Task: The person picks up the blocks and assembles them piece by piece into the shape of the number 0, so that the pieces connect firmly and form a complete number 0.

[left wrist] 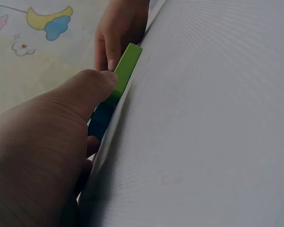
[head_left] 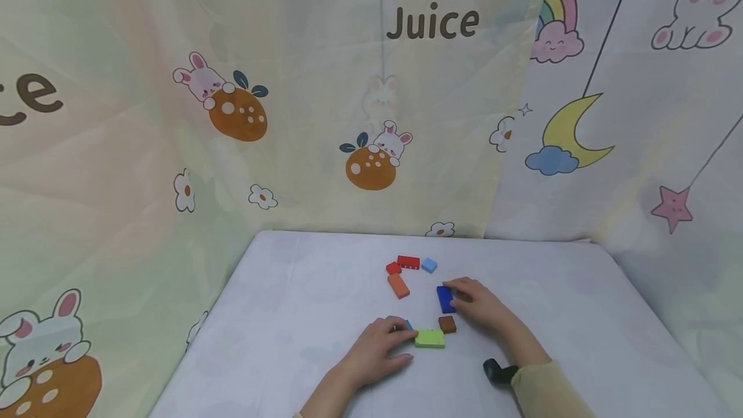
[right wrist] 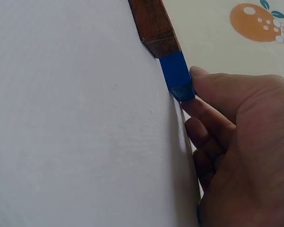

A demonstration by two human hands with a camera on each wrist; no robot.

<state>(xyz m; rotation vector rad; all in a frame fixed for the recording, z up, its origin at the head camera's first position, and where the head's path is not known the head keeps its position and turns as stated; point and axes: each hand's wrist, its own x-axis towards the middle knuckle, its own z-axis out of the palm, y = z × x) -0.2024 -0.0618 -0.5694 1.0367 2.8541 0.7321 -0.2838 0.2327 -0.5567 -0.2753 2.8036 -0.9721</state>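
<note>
My right hand [head_left: 476,302] holds a dark blue block [head_left: 445,299], thumb on its near right side and index finger at its far end. The right wrist view shows the thumb right at the blue block [right wrist: 176,71]. The left hand [head_left: 377,350] rests low over the table, its index finger straight at the left end of a lime green block [head_left: 430,338]. A teal block [head_left: 409,324] shows beside that finger, mostly hidden. Thumb and index finger stand apart. A brown block [head_left: 447,324] lies between the dark blue and green ones.
Farther back on the white table [head_left: 290,289] lie an orange block [head_left: 398,286], a small red block [head_left: 393,268], a longer red block [head_left: 409,262] and a light blue block [head_left: 429,265]. A printed cloth [head_left: 313,82] hangs behind. A black device [head_left: 498,373] sits at the right wrist.
</note>
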